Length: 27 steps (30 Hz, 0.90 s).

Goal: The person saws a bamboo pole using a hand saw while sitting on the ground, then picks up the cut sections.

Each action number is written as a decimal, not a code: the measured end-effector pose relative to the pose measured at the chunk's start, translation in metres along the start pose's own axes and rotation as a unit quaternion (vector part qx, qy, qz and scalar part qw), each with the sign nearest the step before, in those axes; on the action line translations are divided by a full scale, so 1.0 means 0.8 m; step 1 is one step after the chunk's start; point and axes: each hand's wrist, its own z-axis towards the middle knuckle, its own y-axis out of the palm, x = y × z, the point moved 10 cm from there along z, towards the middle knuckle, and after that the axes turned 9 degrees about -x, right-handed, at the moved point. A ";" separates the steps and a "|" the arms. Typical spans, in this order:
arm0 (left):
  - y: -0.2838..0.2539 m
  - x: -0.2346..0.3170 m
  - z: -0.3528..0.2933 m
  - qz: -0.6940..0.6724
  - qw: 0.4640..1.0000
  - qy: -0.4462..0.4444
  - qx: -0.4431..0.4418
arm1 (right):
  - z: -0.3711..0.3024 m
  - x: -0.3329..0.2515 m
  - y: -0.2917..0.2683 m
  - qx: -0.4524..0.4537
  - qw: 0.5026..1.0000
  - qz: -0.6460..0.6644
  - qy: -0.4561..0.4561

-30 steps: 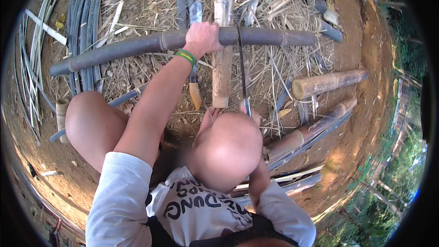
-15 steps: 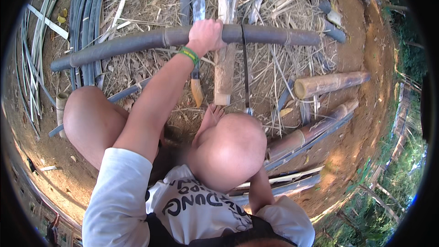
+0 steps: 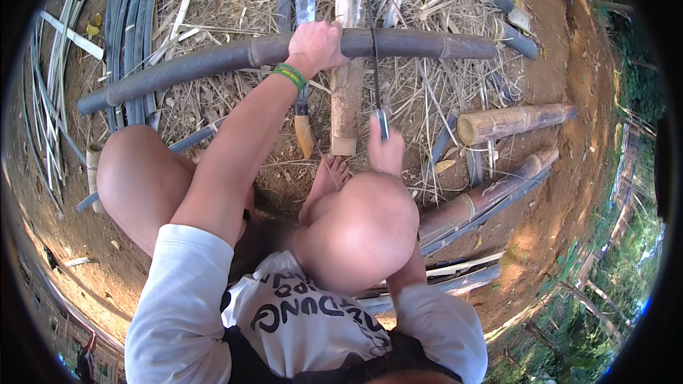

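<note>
My left hand [image 3: 316, 46], with a green band on its wrist, grips a long dark bamboo pole [image 3: 427, 44] that lies across the straw. My right hand [image 3: 385, 151] rises just past my knee and pinches a thin dark bamboo strip [image 3: 374, 64], which runs up over the pole. Between my hands a short pale bamboo block [image 3: 346, 99] lies lengthwise under the pole. A knife with a wooden handle [image 3: 304, 135] rests on the ground to the left of the block, below my left wrist. My bare foot [image 3: 331, 173] sits at the near end of the block.
Several long dark bamboo poles [image 3: 131, 28] lie bundled at the left, with pale split strips [image 3: 43, 121] beside them. A cut bamboo section [image 3: 514, 122] and longer split poles [image 3: 491, 195] lie on bare dirt to the right. Dry straw [image 3: 228, 0] covers the ground.
My right hand has come up into sight beyond my knee, holding the strip's lower end. My left hand has stayed on the pole.
</note>
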 end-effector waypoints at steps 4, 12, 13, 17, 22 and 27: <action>0.003 -0.003 -0.003 -0.007 1.000 -0.007 -0.006 | 0.074 -0.073 -0.002 0.032 0.999 0.007 -0.034; -0.003 -0.007 0.003 -0.002 1.000 0.008 -0.008 | -0.055 0.015 0.001 0.003 0.999 0.045 0.016; -0.004 0.005 0.003 -0.001 1.000 0.009 0.012 | -0.008 -0.011 -0.002 0.031 0.999 0.020 -0.013; 0.001 -0.004 0.000 0.009 1.000 -0.006 -0.011 | 0.054 -0.074 -0.005 0.026 0.999 0.000 -0.025; -0.005 -0.001 0.004 0.007 1.000 0.001 -0.009 | -0.058 0.025 -0.009 0.012 0.999 0.037 -0.013; -0.004 0.008 0.007 0.013 1.000 0.011 -0.005 | 0.037 -0.044 -0.008 0.025 1.000 0.015 -0.007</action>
